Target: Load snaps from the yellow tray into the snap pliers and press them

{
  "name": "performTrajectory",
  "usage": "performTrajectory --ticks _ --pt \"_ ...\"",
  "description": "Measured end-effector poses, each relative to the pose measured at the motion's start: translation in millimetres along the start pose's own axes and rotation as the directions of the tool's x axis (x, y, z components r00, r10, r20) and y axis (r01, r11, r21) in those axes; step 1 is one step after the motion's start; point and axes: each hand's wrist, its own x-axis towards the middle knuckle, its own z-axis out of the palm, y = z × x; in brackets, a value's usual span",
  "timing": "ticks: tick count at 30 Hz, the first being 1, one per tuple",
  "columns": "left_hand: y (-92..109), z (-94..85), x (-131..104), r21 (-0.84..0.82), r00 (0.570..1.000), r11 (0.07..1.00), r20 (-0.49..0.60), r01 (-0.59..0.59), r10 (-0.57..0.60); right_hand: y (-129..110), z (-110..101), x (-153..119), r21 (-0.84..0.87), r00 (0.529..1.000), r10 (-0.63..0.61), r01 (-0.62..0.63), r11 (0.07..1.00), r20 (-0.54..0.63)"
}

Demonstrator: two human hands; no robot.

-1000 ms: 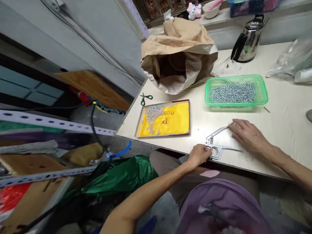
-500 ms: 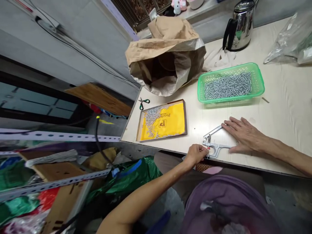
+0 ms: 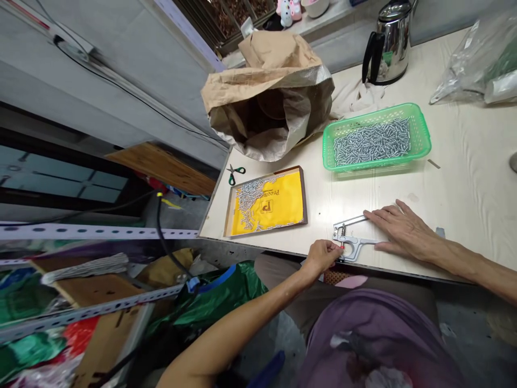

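Note:
A pair of grey hand-press pliers (image 3: 357, 241) with a coil spring lies at the table's front edge, its jaws to the left. My right hand (image 3: 407, 231) spans its two handles, fingers on the upper one and thumb by the lower one. At the jaws, my left hand (image 3: 323, 256) is closed in a pinch, and its fingertips hide what they hold. A small red spot shows beside those fingertips. To the left lies a shallow cardboard tray (image 3: 305, 196) with a yellow sheet and many small silvery metal pieces (image 3: 248, 199).
Behind the pliers stands a green plastic basket (image 3: 424, 141) full of similar metal pieces. Green-handled scissors (image 3: 235, 173) lie beyond the tray. Farther back are a large open paper sack (image 3: 266, 75), a steel kettle (image 3: 390, 46) and a clear plastic bag (image 3: 472, 70).
The upper handle of the pliers has come down toward the lower one under my right hand. My left hand keeps its pinch at the jaws. The whole view has shifted slightly.

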Motion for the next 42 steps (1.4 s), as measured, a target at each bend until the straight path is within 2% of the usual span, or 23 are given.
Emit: performTrajectory --ticks 2,4,5,7,8,10,12,15,18,21,26,29,31,33,36,38,40,42 --pt "-1.5 -1.0 -4.3 0.088 0.999 0.996 -0.009 -0.032 0.033 -3.7 -1.9 -0.3 -0.007 1.0 -0.008 0.008 1.0 -0.013" --pt "-2.5 -0.4 -10.0 0.268 0.976 0.95 -0.1 -0.162 0.195 -7.4 -3.1 -0.6 -0.017 0.999 -0.012 0.012 1.0 -0.03" --pt "-2.1 1.0 -12.3 0.382 0.936 0.892 -0.15 -0.242 0.318 -9.2 -3.5 -0.7 -0.021 0.999 -0.014 0.013 1.0 -0.039" --pt "2.2 6.5 -13.0 0.592 0.811 0.718 -0.176 -0.366 0.558 -12.1 -4.0 -1.0 -0.025 0.999 -0.01 0.008 1.0 -0.05" --pt "6.3 10.4 -10.7 0.667 0.752 0.623 -0.139 -0.41 0.644 -13.1 -4.0 -1.3 -0.023 0.999 -0.006 0.005 1.0 -0.054" --pt "17.2 18.8 -1.5 0.749 0.677 0.455 -0.012 -0.482 0.736 -14.0 -3.7 -2.4 -0.01 0.998 -0.001 0.0 1.0 -0.062" --pt "28.6 25.1 10.6 0.773 0.638 0.334 0.117 -0.539 0.761 -13.7 -3.3 -4.1 0.012 0.998 0.006 -0.005 1.0 -0.067" --pt "39.9 26.8 24.0 0.782 0.622 0.24 0.227 -0.575 0.75 -13.0 -4.7 -6.0 0.009 0.998 0.059 -0.058 0.998 -0.036" --pt "43.2 22.7 27.4 0.791 0.623 0.205 0.264 -0.577 0.736 -15.3 -8.9 -4.9 -0.047 0.991 0.136 -0.135 0.99 0.014" --pt "42.6 20.5 26.3 0.786 0.62 0.194 0.282 -0.587 0.732 -21.1 -10.8 -2.3 -0.084 0.989 0.148 -0.146 0.986 0.022" --pt "38.6 25.5 25.4 0.801 0.634 0.218 0.241 -0.558 0.734 -32.8 -1.9 -3.1 -0.142 0.994 0.081 -0.091 0.986 -0.078" --pt "35.6 26.8 28.4 0.807 0.612 0.205 0.227 -0.553 0.758 -33.5 0.6 -3.7 -0.168 0.989 0.082 -0.102 0.98 -0.124" --pt "32.4 27.9 32.5 0.811 0.568 0.195 0.194 -0.552 0.8 -28.0 -1.9 -2.4 -0.17 0.988 0.102 -0.121 0.978 -0.115" --pt "27.2 32.3 37.3 0.817 0.498 0.191 0.13 -0.543 0.858 -17.6 -6.3 -0.3 -0.153 0.988 0.122 -0.135 0.979 -0.094" --pt "15.9 48.4 41.6 0.818 0.375 0.192 0.031 -0.542 0.927 2.2 -10.9 2.4 -0.128 0.989 0.12 -0.13 0.983 -0.082" --pt "8.2 62.6 41.4 0.797 0.311 0.19 -0.003 -0.573 0.95 14.4 -10.4 3.9 -0.121 0.99 0.119 -0.127 0.984 -0.074" --pt "2.6 74.8 39.3 0.767 0.275 0.19 -0.018 -0.613 0.961 24.6 -7.9 6.8 -0.123 0.988 0.142 -0.148 0.981 -0.056" --pt "0.1 81.5 36.6 0.74 0.269 0.202 -0.03 -0.641 0.963 32.9 -6.4 12.5 -0.154 0.982 0.184 -0.189 0.97 -0.048"
